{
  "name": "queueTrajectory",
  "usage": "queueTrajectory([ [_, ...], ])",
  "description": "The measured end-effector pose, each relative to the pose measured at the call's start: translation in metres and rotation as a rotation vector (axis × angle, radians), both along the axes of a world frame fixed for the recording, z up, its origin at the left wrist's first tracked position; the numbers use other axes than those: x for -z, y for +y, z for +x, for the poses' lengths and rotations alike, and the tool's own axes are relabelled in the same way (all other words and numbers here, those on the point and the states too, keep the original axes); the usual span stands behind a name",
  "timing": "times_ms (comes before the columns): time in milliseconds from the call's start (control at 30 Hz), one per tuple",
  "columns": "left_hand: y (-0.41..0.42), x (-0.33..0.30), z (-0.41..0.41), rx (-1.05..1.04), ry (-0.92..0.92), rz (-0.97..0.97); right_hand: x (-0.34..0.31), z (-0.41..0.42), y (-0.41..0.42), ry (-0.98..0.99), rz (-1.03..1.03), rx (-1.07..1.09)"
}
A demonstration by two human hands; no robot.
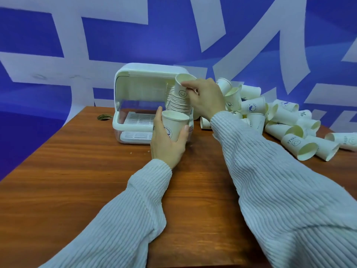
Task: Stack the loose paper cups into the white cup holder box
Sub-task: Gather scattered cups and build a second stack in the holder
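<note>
A wooden bench fills the lower part of the frame, with a blue and white patterned wall behind it. The white cup holder box stands at the upper centre of the frame, near the far edge of the bench, its front open and a slotted white tray visible on its floor. At the right side of the box's opening rises a stack of nested paper cups.

The right hand reaches in from the right of the frame, its grip a pinch of fingertips on the rim of the top cup, which bears a smiley face and sits at a slight tilt on the stack. The left hand is just below and in front of the box, its grip closed round a single paper cup held upright, thumb on one side and fingers on the other; blue print shows on the cup's wall. Both arms wear pale ribbed sleeves.

To the right of the box, at the centre right of the frame, a heap of loose paper cups lies on the bench, most on their sides with mouths facing various ways. A round cable hole sits in the bench to the left of the box.
</note>
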State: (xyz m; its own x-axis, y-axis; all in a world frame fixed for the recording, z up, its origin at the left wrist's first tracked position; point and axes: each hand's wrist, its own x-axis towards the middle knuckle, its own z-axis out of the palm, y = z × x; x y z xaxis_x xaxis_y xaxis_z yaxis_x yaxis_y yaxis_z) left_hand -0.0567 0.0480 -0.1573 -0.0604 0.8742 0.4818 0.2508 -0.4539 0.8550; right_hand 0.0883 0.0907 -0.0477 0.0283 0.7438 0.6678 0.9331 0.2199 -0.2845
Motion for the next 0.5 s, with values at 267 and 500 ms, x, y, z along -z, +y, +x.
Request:
queueTrajectory([
  [267,0.002,-0.003,-0.001,-0.014,-0.046,0.015,0.017,-0.006,0.005,-0.196,-0.126,0.023],
  [500,0.019,-0.062,-0.003,-0.106,-0.214,0.132,0.03,-0.022,-0.002,-0.126,-0.085,-0.03],
])
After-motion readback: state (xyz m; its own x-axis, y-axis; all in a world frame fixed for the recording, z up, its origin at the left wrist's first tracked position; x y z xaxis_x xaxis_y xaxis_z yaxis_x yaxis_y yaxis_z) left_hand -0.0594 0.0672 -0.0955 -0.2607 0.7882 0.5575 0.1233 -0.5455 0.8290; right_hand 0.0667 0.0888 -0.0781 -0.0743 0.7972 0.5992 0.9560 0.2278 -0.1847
